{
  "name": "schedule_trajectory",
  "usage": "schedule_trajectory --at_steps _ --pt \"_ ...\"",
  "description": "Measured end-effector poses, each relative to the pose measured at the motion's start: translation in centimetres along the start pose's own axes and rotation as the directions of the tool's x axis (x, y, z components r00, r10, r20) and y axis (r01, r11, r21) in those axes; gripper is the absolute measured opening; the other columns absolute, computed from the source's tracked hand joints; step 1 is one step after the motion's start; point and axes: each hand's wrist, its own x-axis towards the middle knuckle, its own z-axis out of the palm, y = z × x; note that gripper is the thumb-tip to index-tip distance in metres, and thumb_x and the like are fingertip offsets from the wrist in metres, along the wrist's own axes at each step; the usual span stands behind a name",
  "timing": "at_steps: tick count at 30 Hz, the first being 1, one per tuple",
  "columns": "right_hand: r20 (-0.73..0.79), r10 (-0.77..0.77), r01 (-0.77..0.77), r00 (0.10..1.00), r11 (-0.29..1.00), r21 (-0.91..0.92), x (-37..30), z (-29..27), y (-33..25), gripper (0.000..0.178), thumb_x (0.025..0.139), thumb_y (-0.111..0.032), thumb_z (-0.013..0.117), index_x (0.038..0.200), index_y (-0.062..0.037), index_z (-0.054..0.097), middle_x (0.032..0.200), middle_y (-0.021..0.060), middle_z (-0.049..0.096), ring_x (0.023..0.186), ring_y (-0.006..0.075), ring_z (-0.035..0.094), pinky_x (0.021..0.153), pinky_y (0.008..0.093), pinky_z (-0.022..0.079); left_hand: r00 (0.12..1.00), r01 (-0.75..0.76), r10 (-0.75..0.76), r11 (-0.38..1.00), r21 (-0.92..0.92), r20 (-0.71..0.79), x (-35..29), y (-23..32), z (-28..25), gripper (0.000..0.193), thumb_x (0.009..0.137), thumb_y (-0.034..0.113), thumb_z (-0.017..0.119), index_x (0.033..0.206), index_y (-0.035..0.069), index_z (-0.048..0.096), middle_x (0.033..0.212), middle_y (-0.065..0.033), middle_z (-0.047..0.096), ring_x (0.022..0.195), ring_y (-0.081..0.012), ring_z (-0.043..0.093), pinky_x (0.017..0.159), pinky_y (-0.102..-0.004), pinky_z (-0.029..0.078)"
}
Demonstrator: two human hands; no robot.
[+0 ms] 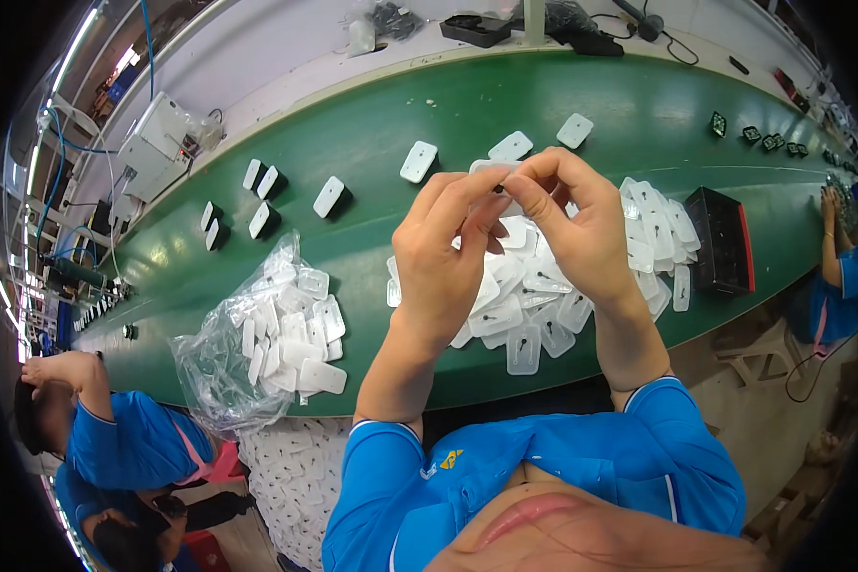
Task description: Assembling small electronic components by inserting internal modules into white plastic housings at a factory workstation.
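Above a heap of white rounded-rectangular plastic covers (505,305) on the green belt, my left hand (445,234) and my right hand (582,224) meet, fingers bent and closed. A small dark piece (499,189) shows between their fingertips; its kind is too small to make out. Just beyond the fingertips lies the edge of a white-topped unit (491,165), partly hidden by my fingers. Many covers in the heap carry a small dark mark or part in the middle. The fingers hide part of the heap.
A clear plastic bag (224,357) spills more white covers (300,334) to the left. White-topped black units (332,197) stand spaced along the belt (372,114). A black box with a red edge (720,243) stands right of the heap. Co-workers (133,429) sit at left and far right.
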Motion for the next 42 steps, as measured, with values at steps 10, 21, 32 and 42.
schedule_trajectory --at_steps 10,21,32,42 --pt "-0.075 -0.244 0.237 0.967 0.967 -0.093 1.1 0.9 1.0 0.003 0.08 -0.005 0.064 0.082 -0.0055 0.061 0.075 0.0005 0.055 0.06 0.0079 0.043 0.053 0.019 0.033 0.975 0.219 -0.222 0.956 -0.193 0.006 0.5 -0.3 -1.0 0.012 0.085 -0.004 0.054 0.093 -0.002 0.063 0.079 -0.0083 0.059 0.054 -0.0118 0.054 0.046 -0.0197 0.044" --pt "-0.011 -0.337 0.322 0.941 0.908 -0.267 0.6 0.1 0.6 0.01 0.077 0.001 0.064 0.086 -0.0046 0.063 0.079 0.0026 0.056 0.064 0.0099 0.044 0.054 0.0188 0.033 0.966 0.244 -0.257 0.916 -0.317 0.0 0.6 0.2 -0.4 0.011 0.086 -0.004 0.054 0.094 -0.003 0.062 0.077 -0.0077 0.058 0.054 -0.0112 0.054 0.047 -0.02 0.045" --pt "-0.001 -0.4 0.378 0.916 0.867 -0.325 0.9 0.2 0.9 0.011 0.077 0.001 0.064 0.086 -0.0035 0.064 0.08 0.0042 0.056 0.063 0.0115 0.045 0.053 0.0204 0.036 0.975 0.215 -0.224 0.944 -0.25 -0.008 0.5 -0.5 -0.5 0.012 0.087 -0.004 0.053 0.096 -0.003 0.061 0.079 -0.0088 0.058 0.054 -0.0117 0.054 0.048 -0.0201 0.046" --pt "0.038 -0.476 0.458 0.878 0.816 -0.353 1.1 -0.2 1.3 0.011 0.077 0.002 0.064 0.086 -0.0036 0.064 0.081 0.0049 0.057 0.063 0.0121 0.046 0.052 0.0214 0.037 0.982 0.187 -0.178 0.952 -0.243 0.055 0.5 -0.4 -0.3 0.015 0.088 -0.004 0.051 0.1 -0.003 0.06 0.086 -0.0096 0.058 0.06 -0.0137 0.057 0.053 -0.0216 0.05"
